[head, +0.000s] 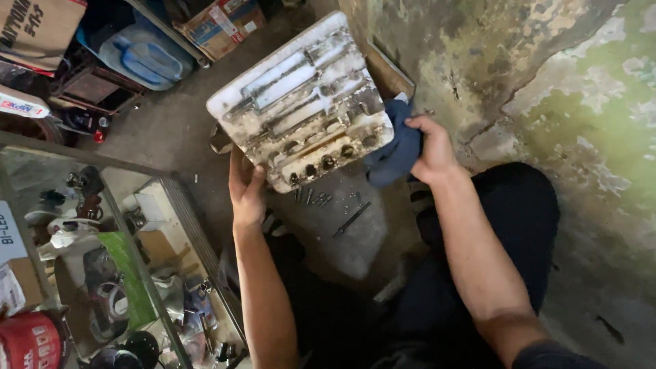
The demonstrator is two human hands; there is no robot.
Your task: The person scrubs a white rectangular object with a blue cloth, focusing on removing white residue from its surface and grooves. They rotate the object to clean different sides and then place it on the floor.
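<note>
A dirty white moulded tool tray (301, 102) is held up above the floor, near the centre of the view, tilted so that its recessed side faces the camera. Long slots are seen in its upper part, and a row of small round socket recesses runs along its lower edge. The tray is supported from below by the left hand (246, 188), at about 7 o'clock from the tray; the palm is pressed against the lower left edge and the fingers are curled behind it, so the hand is closed on the tray. A dark blue cloth (396, 150) is gripped in the right hand (430, 147), at about 4 o'clock from the tray, and the cloth is pressed against the right edge of the tray.

On the concrete floor (171, 130) below the tray, at about 6 o'clock, some small loose metal bits (314, 198) are lying, and a longer dark tool (352, 219) is just beside them. The legs in dark trousers (506, 225) are seen at the bottom right. A peeling green and grey wall (547, 68) fills the right side. At 8 o'clock a glass display case (109, 266) with assorted parts is placed. At 11 o'clock cardboard boxes (222, 24) and a blue plastic canister (147, 58) are standing well apart from the hands.
</note>
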